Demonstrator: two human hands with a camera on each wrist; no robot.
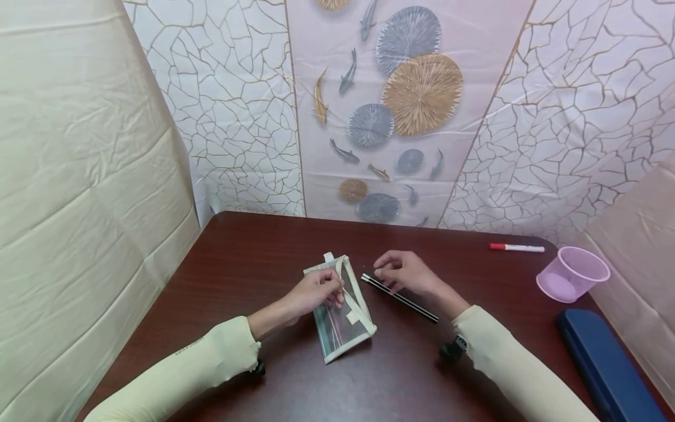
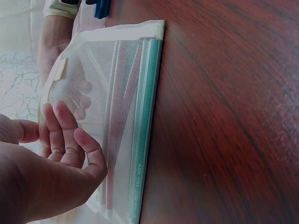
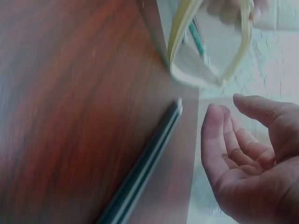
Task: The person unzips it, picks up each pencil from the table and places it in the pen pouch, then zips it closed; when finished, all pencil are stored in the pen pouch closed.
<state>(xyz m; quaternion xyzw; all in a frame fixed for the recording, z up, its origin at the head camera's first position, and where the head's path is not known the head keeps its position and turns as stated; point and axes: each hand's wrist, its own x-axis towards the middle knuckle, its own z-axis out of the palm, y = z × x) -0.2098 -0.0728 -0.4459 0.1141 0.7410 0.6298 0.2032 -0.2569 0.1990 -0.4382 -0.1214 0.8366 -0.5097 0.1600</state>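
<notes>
A translucent mesh zip pouch point(image 1: 344, 339) with cream edging lies tilted on the table, its mouth gaping towards the right. My left hand point(image 1: 318, 289) pinches the edge of that mouth between thumb and fingers. Through the mesh show a green pencil point(image 2: 148, 88) and reddish ones point(image 2: 125, 95). Just right of the pouch, two black pencils point(image 1: 406, 302) lie side by side on the table. My right hand point(image 1: 405, 271) hovers over their far part with nothing in it; in the right wrist view its fingers point(image 3: 214, 135) are loosely bent and thumb apart.
Towards the back right of the brown table point(image 1: 253, 246) lies a white marker point(image 1: 519, 248) with a red cap. A pink mesh cup point(image 1: 559, 281) stands at the right edge, and nearer sits a long dark blue case point(image 1: 606, 357). Patterned cloth hangs behind the table.
</notes>
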